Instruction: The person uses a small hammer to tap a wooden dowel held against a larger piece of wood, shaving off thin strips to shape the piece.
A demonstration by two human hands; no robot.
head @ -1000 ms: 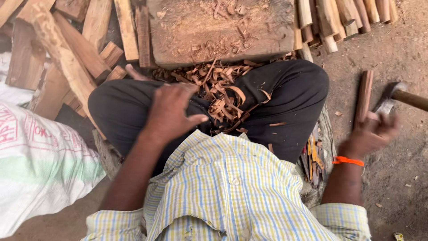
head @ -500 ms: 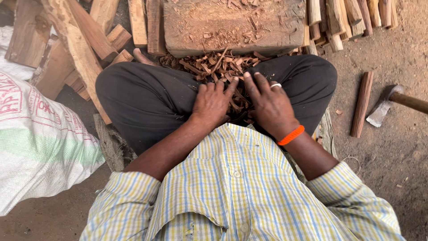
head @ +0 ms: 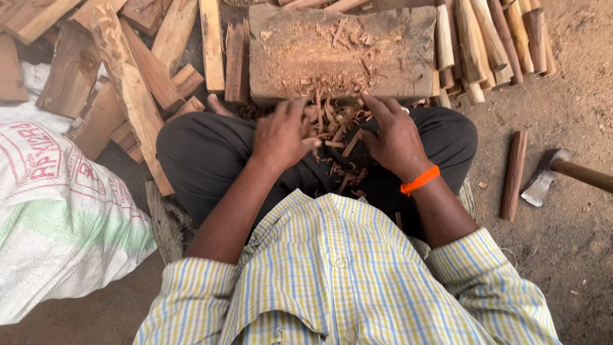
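A heap of reddish wood shavings (head: 335, 131) lies in the person's lap, on the dark trousers (head: 204, 153) between the crossed legs, just below the near edge of the chopping block (head: 341, 51). The left hand (head: 281, 137) rests on the heap's left side, fingers curled loosely, and whether it grips any shavings cannot be told. The right hand (head: 393, 137), with an orange band (head: 419, 181) at the wrist, lies spread and flat on the right side, holding nothing. Split wood sticks (head: 491, 38) lie beside the block's right end, rough planks (head: 128, 83) at its left. On the dirt floor to the right lie a short stick (head: 513, 176) and a hatchet (head: 555, 172); a white sack (head: 57, 223) lies at left.
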